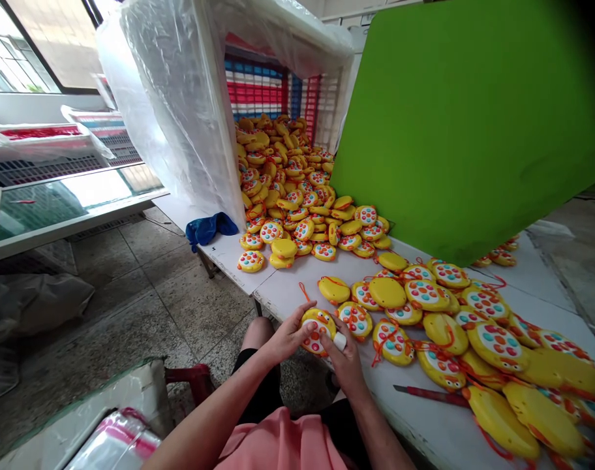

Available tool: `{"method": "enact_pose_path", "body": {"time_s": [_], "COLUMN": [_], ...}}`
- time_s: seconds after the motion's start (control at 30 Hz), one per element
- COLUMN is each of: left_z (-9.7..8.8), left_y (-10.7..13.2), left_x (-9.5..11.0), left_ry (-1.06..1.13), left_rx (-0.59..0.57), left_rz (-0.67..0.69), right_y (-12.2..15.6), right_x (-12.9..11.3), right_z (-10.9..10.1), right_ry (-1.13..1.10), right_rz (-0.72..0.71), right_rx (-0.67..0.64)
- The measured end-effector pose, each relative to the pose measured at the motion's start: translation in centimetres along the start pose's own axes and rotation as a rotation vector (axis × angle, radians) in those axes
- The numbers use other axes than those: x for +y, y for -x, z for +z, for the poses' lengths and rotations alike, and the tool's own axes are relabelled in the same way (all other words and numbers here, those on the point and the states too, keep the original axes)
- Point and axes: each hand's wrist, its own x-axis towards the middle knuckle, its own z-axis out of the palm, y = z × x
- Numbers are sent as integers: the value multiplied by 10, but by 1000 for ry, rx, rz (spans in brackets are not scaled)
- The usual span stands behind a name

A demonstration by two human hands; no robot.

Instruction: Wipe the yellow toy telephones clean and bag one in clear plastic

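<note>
The left hand point(293, 334) and right hand point(346, 360) grasp one yellow toy point(319, 333) between them, dotted face up, by the near edge of the bench point(274, 292); the step looks like close handling or checking, and the next move seems to call for steady fingers

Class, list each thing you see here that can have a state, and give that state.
Yellow button toy, held, buttons up
Left hand, gripping the toy
Right hand, gripping the toy
Red-handled cutter, lying flat, blade out
Blue cloth, crumpled
Crate, open in front
Loose toys, piled
Green board, tilted
Plastic film, wrinkled
</note>
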Motion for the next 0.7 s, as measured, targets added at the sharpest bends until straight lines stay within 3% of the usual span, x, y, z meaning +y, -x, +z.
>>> {"method": "enact_pose_path", "body": {"time_s": [0.4,0.57,0.7], "left_z": [-4,-4,-2], "left_y": [4,6,5], "left_x": [3,-2,-5], "left_ry": [101,110,133], "left_rx": [-80,-71,-28], "left_rz": [-83,-62,-84], "right_y": [-2,-3,-3], "right_x": [-3,0,2], "right_z": [2,1,-2], "right_ry": [-29,50,23], "right_rz": [34,-22,26], "right_rx": [14,22,10]}}
